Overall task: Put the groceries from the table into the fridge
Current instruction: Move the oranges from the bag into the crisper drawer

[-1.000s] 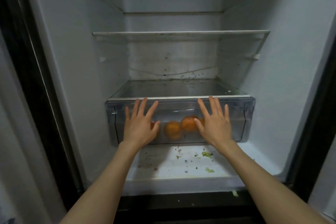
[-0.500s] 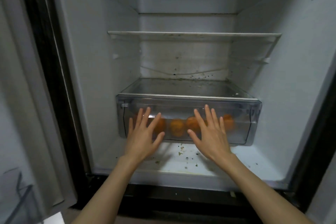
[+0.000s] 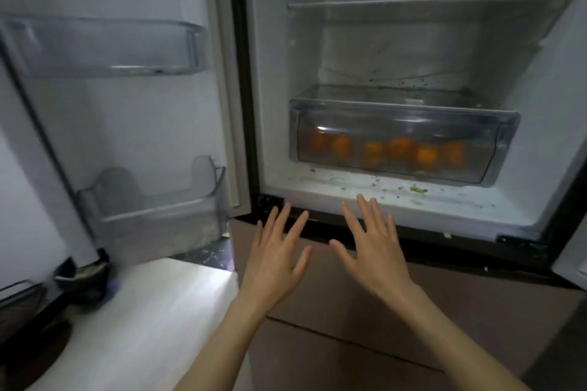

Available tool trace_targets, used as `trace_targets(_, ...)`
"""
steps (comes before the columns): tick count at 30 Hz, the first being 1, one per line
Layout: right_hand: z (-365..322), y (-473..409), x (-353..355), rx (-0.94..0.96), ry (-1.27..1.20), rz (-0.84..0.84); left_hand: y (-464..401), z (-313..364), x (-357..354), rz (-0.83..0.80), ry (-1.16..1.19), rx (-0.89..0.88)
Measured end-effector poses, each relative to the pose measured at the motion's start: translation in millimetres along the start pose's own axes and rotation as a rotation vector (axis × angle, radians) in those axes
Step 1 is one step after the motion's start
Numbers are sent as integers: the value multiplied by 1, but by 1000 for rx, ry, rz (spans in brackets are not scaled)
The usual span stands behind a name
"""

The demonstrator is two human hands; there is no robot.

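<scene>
Both empty, fingers spread: left hand (image 3: 274, 259), right hand (image 3: 373, 255), below the fridge (image 3: 273, 73). Oranges (image 3: 401, 147) inside closed clear drawer (image 3: 403, 119).

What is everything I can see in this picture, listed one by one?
oranges: about six, orange, inside the crisper drawer
crisper drawer: one, clear, bottom of the fridge, pushed in
fridge shelves: at least two, clear, bare
door bins: two, clear, on the open door at left
crumbs and green scraps: scattered on the fridge floor
table: one, white, lower left
dark bowl: one, on the table
left hand: open, empty
right hand: open, empty
</scene>
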State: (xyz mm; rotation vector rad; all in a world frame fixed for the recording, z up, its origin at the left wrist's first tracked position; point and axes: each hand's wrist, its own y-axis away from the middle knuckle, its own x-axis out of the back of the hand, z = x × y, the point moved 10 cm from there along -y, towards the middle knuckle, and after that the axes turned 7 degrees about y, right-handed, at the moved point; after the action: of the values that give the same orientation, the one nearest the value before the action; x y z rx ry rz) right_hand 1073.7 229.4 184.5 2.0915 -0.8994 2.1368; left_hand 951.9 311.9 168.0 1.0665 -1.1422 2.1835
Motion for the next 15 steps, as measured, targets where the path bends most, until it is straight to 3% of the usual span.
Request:
trace_targets(8,-164,117,-38,265,-150,-257,194,-67,63,-31,-89,302)
trace_targets(15,-330,167,-57,575,-202,-314,333,-141,160,53,-217,661)
